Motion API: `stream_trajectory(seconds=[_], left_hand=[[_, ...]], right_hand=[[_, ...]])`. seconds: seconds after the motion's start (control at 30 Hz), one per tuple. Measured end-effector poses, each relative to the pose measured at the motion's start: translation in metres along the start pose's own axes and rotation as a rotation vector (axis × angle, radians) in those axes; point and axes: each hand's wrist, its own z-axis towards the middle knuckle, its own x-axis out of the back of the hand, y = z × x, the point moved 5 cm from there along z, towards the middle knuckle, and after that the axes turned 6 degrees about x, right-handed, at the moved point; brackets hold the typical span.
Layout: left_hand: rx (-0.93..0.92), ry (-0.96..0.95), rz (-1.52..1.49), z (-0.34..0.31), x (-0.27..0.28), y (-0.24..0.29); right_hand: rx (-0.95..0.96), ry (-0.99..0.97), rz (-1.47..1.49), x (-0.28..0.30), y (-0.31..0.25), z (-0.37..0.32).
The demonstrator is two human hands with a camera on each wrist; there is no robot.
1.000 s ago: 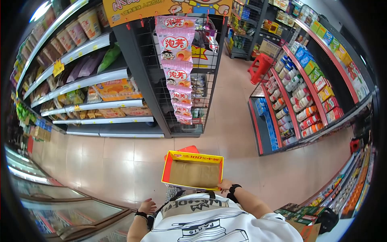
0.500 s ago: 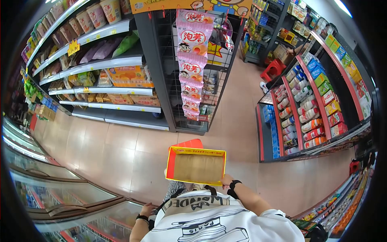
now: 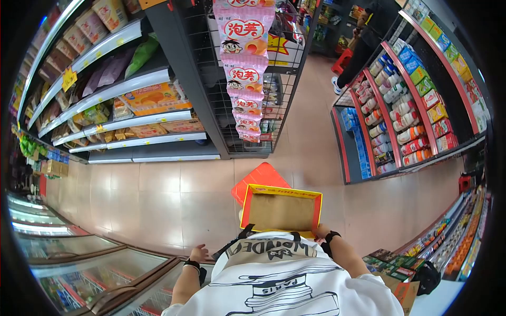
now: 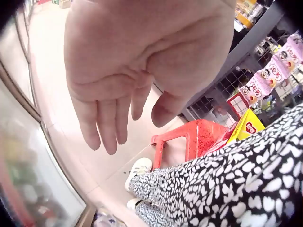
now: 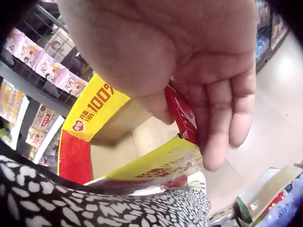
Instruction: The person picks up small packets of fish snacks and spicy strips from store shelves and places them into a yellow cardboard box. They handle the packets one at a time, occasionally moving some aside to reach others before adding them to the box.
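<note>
Cardboard box (image 3: 282, 210) is resting over the near edge of the red stool (image 3: 261, 179), likely light, thin-walled, best held by an end wall, where your right hand (image 5: 189, 56) is pinching, while your left hand (image 4: 142, 52) is hanging empty, fingers straight, slightly apart.

Open cardboard box (image 3: 283, 209): yellow and red outside, brown inside.
Patterned cloth trousers (image 4: 227, 184): black with white blotches.
</note>
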Motion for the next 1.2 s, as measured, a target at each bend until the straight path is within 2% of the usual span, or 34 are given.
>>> stream_trajectory(seconds=[0.03,0.07,0.1,0.2,0.3,0.4,0.43,0.5,0.53,0.63,0.7,0.77,0.8,0.83,0.87,0.9,0.97,1.03,1.07,1.1,1.17,1.2], left_hand=[[-0.06,-0.028,0.103,0.002,0.007,0.007],[-0.024,-0.14,-0.128,0.008,0.014,0.016],[-0.081,-0.147,-0.063,0.015,0.018,0.028],[-0.108,0.097,-0.001,-0.012,0.013,0.085],[-0.172,0.165,0.078,-0.035,0.0,0.117],[-0.19,0.147,0.061,-0.048,-0.017,0.119],[-0.181,0.152,0.047,-0.043,-0.018,0.107],[-0.312,0.163,-0.008,-0.038,-0.028,0.083],[-0.157,0.191,-0.149,-0.051,-0.039,0.073],[-0.062,0.157,-0.251,-0.055,-0.069,0.015],[-0.022,0.208,-0.247,-0.073,-0.09,-0.015],[-0.081,0.179,-0.288,-0.064,-0.102,-0.069],[-0.356,0.038,-0.351,-0.024,-0.101,-0.128],[-0.365,0.066,-0.382,-0.051,-0.13,-0.116],[-0.148,0.208,-0.437,-0.077,-0.135,-0.114],[0.075,0.341,-0.492,-0.12,-0.139,-0.081],[0.015,0.421,-0.467,-0.112,-0.143,-0.109],[0.062,0.467,-0.448,-0.122,-0.153,-0.115],[0.058,0.477,-0.472,-0.125,-0.157,-0.115],[0.053,0.494,-0.479,-0.128,-0.159,-0.115],[0.043,0.515,-0.497,-0.126,-0.164,-0.121],[-0.066,0.532,-0.306,-0.122,-0.166,-0.12]], right_hand=[[-0.01,-0.004,0.012,-0.003,0.0,-0.005],[0.026,0.058,0.049,-0.004,-0.002,-0.009],[0.064,0.121,0.084,-0.003,-0.002,-0.01],[0.057,0.168,0.103,-0.005,0.003,0.004],[0.064,0.188,0.083,0.007,-0.004,0.008],[0.131,0.103,0.057,0.022,-0.018,0.019],[0.131,0.094,0.043,0.027,-0.025,0.025],[0.17,-0.016,-0.076,0.032,-0.043,0.034],[0.214,-0.041,-0.089,0.034,-0.054,0.04],[0.313,-0.112,-0.156,0.032,-0.082,0.075],[0.379,-0.165,-0.223,0.027,-0.098,0.105],[0.444,-0.167,-0.438,0.023,-0.121,0.126],[0.327,-0.161,-0.302,0.024,-0.13,0.119],[0.353,-0.175,-0.333,0.026,-0.141,0.112],[0.342,-0.087,-0.304,0.033,-0.15,0.106],[0.333,0.001,-0.271,0.038,-0.157,0.106],[0.297,0.034,-0.358,0.043,-0.165,0.123],[0.403,0.028,-0.597,0.041,-0.158,0.167],[0.342,0.014,-0.592,0.041,-0.154,0.177],[0.292,-0.036,-0.464,0.044,-0.167,0.145],[0.308,-0.08,-0.501,0.043,-0.167,0.147],[0.32,-0.103,-0.503,0.043,-0.168,0.142]])
